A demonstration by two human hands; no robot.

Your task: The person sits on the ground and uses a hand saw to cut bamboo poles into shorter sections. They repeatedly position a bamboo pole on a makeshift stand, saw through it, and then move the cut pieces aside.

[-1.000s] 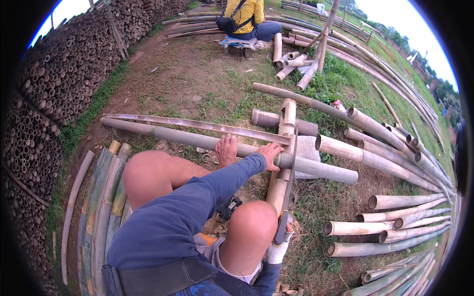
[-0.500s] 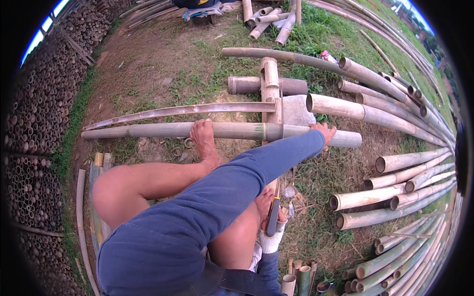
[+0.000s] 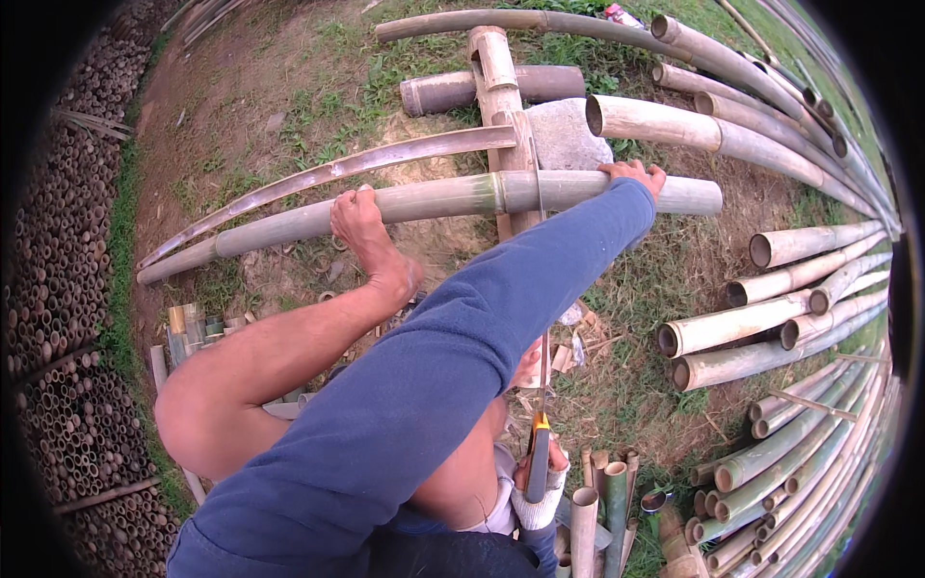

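Observation:
A long grey-green bamboo pole point(image 3: 434, 197) lies crosswise in front of me over a thicker bamboo support point(image 3: 496, 79). My left hand point(image 3: 638, 177) is closed over the pole near its right end. Lower down, my right hand point(image 3: 558, 459), in a white fingerless glove, grips the dark, orange-marked handle of a hand saw point(image 3: 539, 466). The saw's narrow blade runs away from me to the pole, just right of a joint, partly hidden by my left sleeve. My bare foot point(image 3: 359, 220) presses on the pole left of the support.
A split bamboo strip point(image 3: 328, 173) lies beyond the pole, its end on the support. Beside the support sits a grey stone point(image 3: 568, 135). Bamboo poles point(image 3: 742, 330) pile up on the right; short cut pieces point(image 3: 585, 525) stand near me. Stacked bamboo point(image 3: 58, 260) lines the left.
My right hand has drawn the saw back toward me, so more blade shows on the near side. My left hand still holds the pole. The view has shifted, placing the pole higher in it.

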